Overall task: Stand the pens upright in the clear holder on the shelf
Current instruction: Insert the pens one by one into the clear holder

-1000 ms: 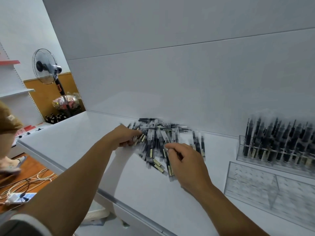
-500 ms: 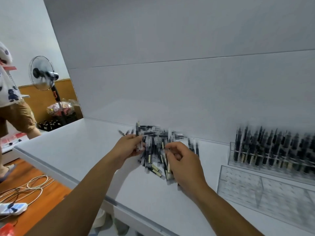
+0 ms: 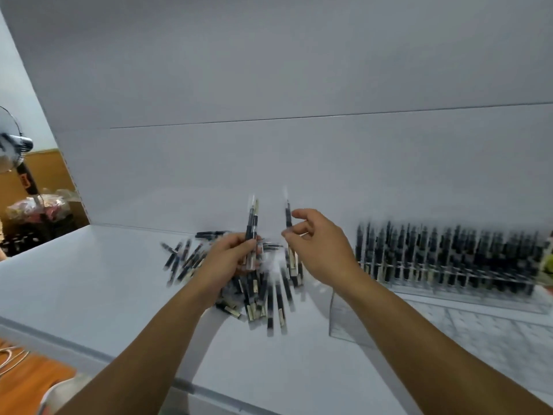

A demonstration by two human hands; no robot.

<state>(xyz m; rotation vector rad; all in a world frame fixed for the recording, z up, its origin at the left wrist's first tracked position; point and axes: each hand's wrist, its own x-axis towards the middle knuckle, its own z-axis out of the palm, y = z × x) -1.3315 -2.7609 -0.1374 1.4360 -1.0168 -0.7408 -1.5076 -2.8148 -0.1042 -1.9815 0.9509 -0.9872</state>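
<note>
Head camera: the left hand curls round a few slim black wrapped pens, held upright over the loose pile on the white shelf. The right hand pinches a single black pen. They look light, stiff and probably slick, so grip mid-barrel. The clear acrylic holder stands to the right.

Standing fan far left; cables on orange wooden floor.

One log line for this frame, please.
left hand: grips pens | right hand: pinches pen | pile: on shelf | holder: partly filled
</note>
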